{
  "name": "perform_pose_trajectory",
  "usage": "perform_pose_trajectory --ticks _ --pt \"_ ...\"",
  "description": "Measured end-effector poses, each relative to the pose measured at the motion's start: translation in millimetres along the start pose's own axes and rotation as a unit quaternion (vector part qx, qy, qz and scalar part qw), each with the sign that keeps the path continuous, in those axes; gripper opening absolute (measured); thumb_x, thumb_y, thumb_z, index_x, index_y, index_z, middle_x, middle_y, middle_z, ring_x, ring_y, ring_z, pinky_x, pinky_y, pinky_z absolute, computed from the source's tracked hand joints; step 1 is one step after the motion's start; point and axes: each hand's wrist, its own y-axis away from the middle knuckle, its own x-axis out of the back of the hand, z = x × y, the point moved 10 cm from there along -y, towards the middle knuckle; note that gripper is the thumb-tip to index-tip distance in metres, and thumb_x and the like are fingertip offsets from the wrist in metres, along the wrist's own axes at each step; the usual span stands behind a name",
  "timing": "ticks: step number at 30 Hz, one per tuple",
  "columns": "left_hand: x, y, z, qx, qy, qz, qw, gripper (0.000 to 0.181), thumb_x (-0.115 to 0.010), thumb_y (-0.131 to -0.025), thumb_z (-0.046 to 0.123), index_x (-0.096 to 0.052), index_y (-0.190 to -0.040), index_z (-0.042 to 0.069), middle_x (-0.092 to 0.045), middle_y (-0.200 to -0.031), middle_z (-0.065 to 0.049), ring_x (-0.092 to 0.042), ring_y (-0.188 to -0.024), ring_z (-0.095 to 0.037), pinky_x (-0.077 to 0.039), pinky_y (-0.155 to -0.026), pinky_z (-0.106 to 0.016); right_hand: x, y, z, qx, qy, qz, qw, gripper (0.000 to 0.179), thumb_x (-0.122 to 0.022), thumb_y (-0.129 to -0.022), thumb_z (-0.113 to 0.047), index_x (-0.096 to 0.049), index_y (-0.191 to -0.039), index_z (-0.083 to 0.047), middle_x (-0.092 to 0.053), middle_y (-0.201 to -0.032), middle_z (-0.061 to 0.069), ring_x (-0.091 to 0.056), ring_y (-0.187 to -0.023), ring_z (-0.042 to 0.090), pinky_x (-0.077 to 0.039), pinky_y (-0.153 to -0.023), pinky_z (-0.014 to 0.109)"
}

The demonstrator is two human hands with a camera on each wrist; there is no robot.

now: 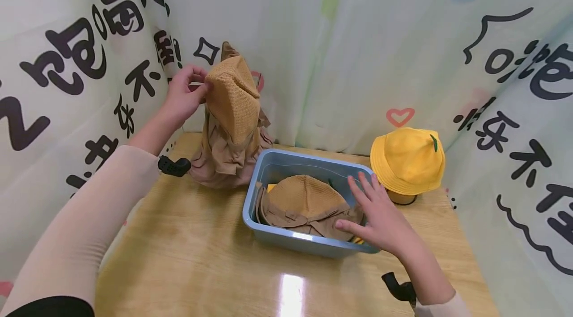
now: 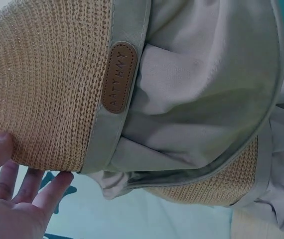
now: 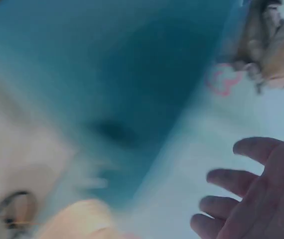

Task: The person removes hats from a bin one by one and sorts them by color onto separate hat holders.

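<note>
While the left hand (image 1: 185,93) pinches the crown edge of a straw-crowned sun hat (image 1: 234,100), upper left of the blue plastic bin (image 1: 304,246), the right hand (image 1: 382,215) is released, fingers spread over the bin's right side. Sun hat bears a brown label (image 2: 119,77) lettered "AATYHNY". Second straw-crowned hat (image 1: 309,195) lies inside the bin; yellow bucket hat (image 1: 403,160) sits beyond the bin's right end, on the wooden table (image 1: 201,257).

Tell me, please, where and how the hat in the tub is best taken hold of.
Probably by the hat's crown, pinched from above with the right hand: the woven crown bulges upward, while the tub's walls stand round the brim.
</note>
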Motion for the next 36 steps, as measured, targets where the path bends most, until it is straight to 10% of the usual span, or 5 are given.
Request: perform_pose_trajectory --ticks 5,9,18,26,36 --pt "-2.5 -0.7 1.5 0.000 -0.003 0.005 1.0000 0.015 -0.056 -0.102 0.013 -0.052 -0.115 0.011 -0.054 -0.122 -0.011 -0.062 -0.113 -0.028 -0.054 -0.095 -0.044 28 -49.3 -49 0.097 0.003 0.006 0.9953 0.080 -0.065 -0.092 -0.053 -0.036 -0.156 -0.014 -0.035 -0.159 0.016 -0.032 -0.146 0.040 -0.031 -0.114 0.058" --pt "-3.4 -2.6 3.8 -0.009 -0.011 0.014 0.9998 0.018 -0.057 -0.102 0.015 -0.052 -0.118 0.009 -0.055 -0.124 -0.013 -0.062 -0.114 -0.029 -0.054 -0.096 -0.045 38 -109.3 -78 0.135 -0.104 -0.007 0.9854 0.060 -0.062 -0.099 -0.036 -0.044 -0.151 -0.012 -0.047 -0.152 0.011 -0.047 -0.138 0.033 -0.041 -0.109 0.054" --pt "-7.1 -4.0 -4.8 -0.013 -0.026 0.021 0.9994 0.026 -0.058 -0.102 0.021 -0.052 -0.124 0.009 -0.057 -0.127 -0.012 -0.062 -0.116 -0.028 -0.053 -0.096 -0.043 41 -220.2 -91 0.071 -0.288 0.059 0.9531 0.048 -0.052 -0.103 -0.012 -0.046 -0.150 -0.015 -0.057 -0.142 0.012 -0.059 -0.126 0.030 -0.050 -0.101 0.044" --pt "-8.7 -3.8 -12.0 -0.012 -0.017 0.013 0.9997 0.030 -0.058 -0.102 0.026 -0.054 -0.125 0.007 -0.057 -0.128 -0.012 -0.062 -0.114 -0.027 -0.054 -0.094 -0.044 31 -254.8 -106 0.049 -0.321 0.088 0.9418 0.046 -0.055 -0.102 -0.011 -0.050 -0.147 -0.015 -0.061 -0.137 0.012 -0.062 -0.121 0.029 -0.054 -0.095 0.040" --pt "-5.7 -5.4 -14.9 -0.020 -0.028 0.017 0.9993 0.031 -0.057 -0.102 0.027 -0.055 -0.125 0.006 -0.058 -0.127 -0.013 -0.063 -0.113 -0.027 -0.054 -0.093 -0.041 30 -268.7 -109 0.021 -0.286 0.129 0.9494 0.042 -0.059 -0.101 -0.014 -0.056 -0.142 -0.016 -0.067 -0.126 0.010 -0.066 -0.112 0.023 -0.055 -0.091 0.038"
